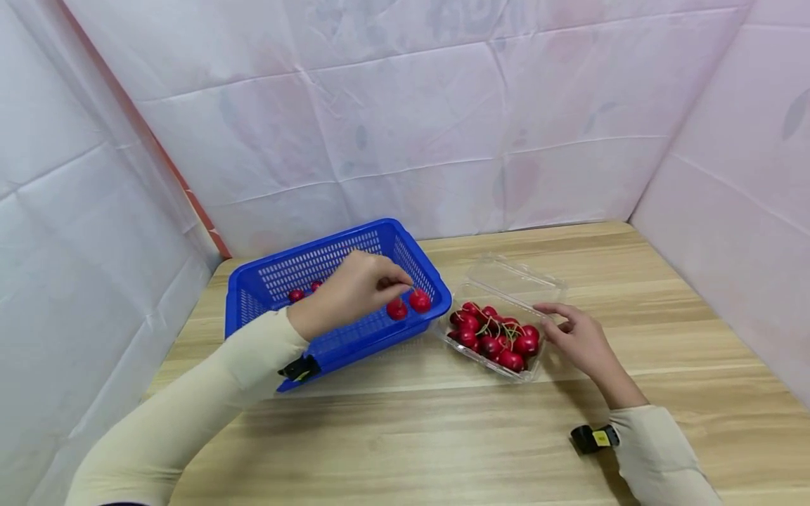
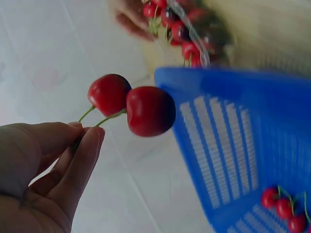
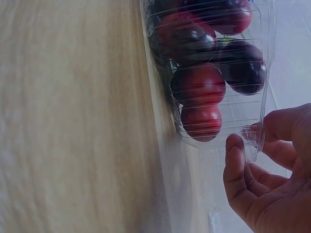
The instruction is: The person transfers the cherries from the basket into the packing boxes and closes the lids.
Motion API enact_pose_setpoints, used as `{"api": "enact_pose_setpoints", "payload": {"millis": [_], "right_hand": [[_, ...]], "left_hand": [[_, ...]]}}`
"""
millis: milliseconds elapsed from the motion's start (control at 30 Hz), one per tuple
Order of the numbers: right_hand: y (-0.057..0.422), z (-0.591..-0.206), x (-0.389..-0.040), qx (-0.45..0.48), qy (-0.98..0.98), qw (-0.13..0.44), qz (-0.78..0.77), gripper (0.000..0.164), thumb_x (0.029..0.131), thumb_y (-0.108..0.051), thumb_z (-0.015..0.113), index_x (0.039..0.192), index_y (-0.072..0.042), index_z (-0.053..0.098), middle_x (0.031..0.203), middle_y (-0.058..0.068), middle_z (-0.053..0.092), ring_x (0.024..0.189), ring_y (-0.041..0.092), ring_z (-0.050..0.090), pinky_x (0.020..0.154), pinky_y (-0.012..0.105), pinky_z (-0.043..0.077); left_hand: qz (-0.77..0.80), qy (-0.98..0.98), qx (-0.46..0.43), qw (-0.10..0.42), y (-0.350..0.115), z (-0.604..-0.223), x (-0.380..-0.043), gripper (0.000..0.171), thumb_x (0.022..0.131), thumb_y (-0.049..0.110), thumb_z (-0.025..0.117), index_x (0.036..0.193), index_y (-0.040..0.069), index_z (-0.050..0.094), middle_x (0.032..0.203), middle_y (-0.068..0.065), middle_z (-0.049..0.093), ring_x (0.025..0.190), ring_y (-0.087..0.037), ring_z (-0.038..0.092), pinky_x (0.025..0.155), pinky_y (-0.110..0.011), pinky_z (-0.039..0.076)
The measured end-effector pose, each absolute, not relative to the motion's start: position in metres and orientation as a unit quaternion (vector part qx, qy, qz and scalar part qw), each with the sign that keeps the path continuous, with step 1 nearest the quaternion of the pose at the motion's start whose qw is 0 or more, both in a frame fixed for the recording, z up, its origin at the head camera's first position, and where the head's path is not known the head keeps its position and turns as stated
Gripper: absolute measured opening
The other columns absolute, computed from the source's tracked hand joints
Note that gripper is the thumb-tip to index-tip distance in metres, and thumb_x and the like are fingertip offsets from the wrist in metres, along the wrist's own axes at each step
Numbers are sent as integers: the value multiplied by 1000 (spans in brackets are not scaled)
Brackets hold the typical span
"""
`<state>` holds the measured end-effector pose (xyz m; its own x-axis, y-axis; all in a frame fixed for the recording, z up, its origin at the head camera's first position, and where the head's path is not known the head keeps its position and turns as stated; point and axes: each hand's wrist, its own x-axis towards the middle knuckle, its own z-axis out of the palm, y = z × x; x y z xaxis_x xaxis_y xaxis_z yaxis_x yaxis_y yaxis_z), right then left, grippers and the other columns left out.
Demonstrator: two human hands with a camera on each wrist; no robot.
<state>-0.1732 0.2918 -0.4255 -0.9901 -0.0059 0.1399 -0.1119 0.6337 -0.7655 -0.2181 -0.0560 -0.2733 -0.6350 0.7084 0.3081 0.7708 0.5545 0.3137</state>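
Note:
Over the right end of a blue plastic basket [image 1: 342, 355], my left hand [image 1: 357, 292] pinches the green stems of two red cherries [image 2: 150, 111] between thumb and fingertips. The cherries dangle from those stems, close to the basket's rim in the left wrist view. To the right, a clear plastic box [image 3: 238, 116] with its lid folded back holds a heap of cherries [image 1: 500, 337]. My right hand [image 1: 579, 341] grips the box's edge at its right side, thumb and fingers on either side of the thin plastic.
Several more cherries [image 2: 284, 208] lie inside the basket, toward its far left. The transparent lid [image 1: 515, 281] leans behind the box. A wooden table [image 1: 405, 436] carries everything, with white patterned sheeting [image 1: 405, 119] along the back and both sides.

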Motion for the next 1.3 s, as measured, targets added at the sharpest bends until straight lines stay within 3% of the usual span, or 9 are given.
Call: {"api": "enact_pose_setpoints", "payload": {"millis": [300,567,700,933,1167,1300], "right_hand": [[290,-427,-172,37,-902,78,422,31,94,-9,55,124,0,60,77,13,64,49,4,45,41,25,35],[294,-424,-173,30,-910,69,408,30,92,-6,55,121,-1,63,53,-3,40,42,6,34,37,24,32],[295,-424,-173,34,-909,60,410,30,92,-6,54,121,0,62,51,-5,37,42,5,32,38,24,30],[297,-424,-173,38,-909,57,411,30,93,-8,55,122,0,62,55,-1,45,43,4,32,39,24,30],[297,-425,-173,46,-909,65,410,29,93,-7,56,119,1,64,78,9,58,45,4,36,40,24,32],[297,-423,-173,44,-910,63,408,29,93,-7,56,119,1,64,75,8,57,45,4,36,40,24,32]], "left_hand": [[-233,-883,-405,54,-13,-283,-214,11,90,11,67,95,8,76,88,0,73,73,-4,64,65,-14,50],[-247,-883,-395,49,12,-300,-216,13,90,10,65,98,8,76,90,-1,73,73,-3,63,65,-13,48],[-243,-890,-383,41,21,-310,-215,15,90,11,65,100,11,76,94,0,73,71,-2,59,61,-12,45],[-240,-901,-360,43,31,-328,-214,17,91,10,63,102,11,76,91,-1,72,66,-4,53,57,-13,42],[-223,-910,-346,37,34,-348,-214,15,90,9,63,98,8,76,91,-2,72,75,-5,62,67,-14,48],[-186,-911,-366,40,34,-353,-213,13,90,7,62,87,9,75,81,1,68,71,-6,58,63,-15,46]]}}
